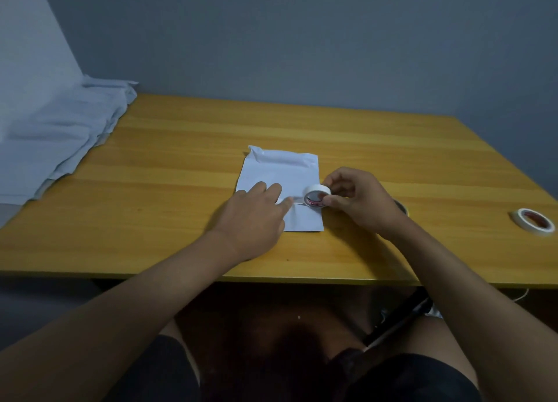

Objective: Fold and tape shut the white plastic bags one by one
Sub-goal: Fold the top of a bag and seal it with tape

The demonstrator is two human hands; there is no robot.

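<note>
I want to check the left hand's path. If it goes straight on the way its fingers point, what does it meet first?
Most likely the tape roll held by the right hand. The left hand lies on the bag, fingers pointing right and forward; depth is unclear.

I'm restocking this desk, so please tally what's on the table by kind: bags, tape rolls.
Folded white bag under the hands: 1
Pile of unfolded white bags at the table's left end: 1 pile; single bags cannot be counted
Tape rolls: 2, the held tape roll and the spare tape roll; something round behind the right hand is mostly hidden
Total: 4
</note>
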